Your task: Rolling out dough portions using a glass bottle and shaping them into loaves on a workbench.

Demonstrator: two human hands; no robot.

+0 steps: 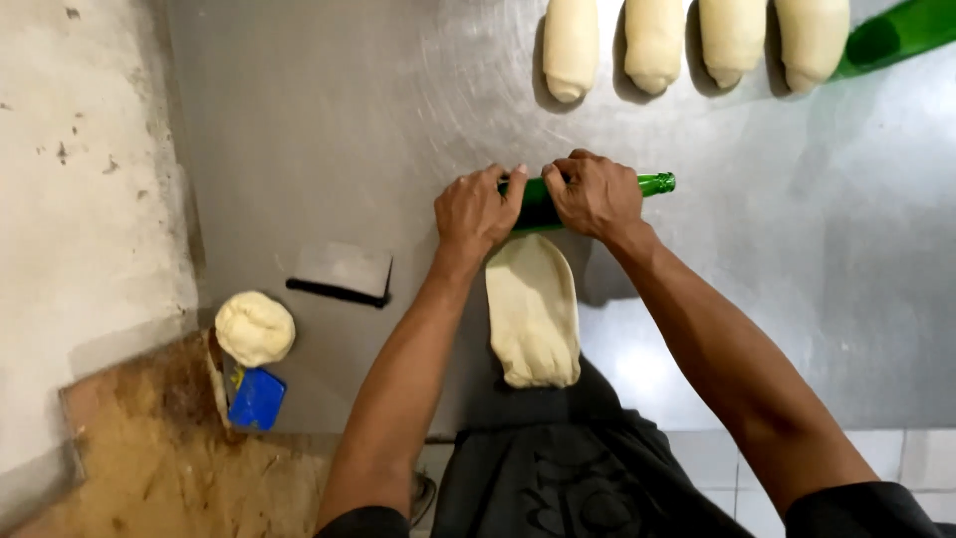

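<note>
A green glass bottle (654,183) lies on its side on the steel table (329,120), neck pointing right. My left hand (476,209) and my right hand (596,192) both press down on its body, covering most of it. Just below the bottle, a flattened oblong sheet of pale dough (533,309) stretches toward me and hangs a little over the table's front edge. The bottle rests at the dough's far end.
Several rolled dough logs (652,40) line the table's far edge, with a second green bottle (896,35) at the top right. A metal bench scraper (341,274) lies left of my hands. A dough ball (255,328) and a blue object (257,399) sit at the table's left corner.
</note>
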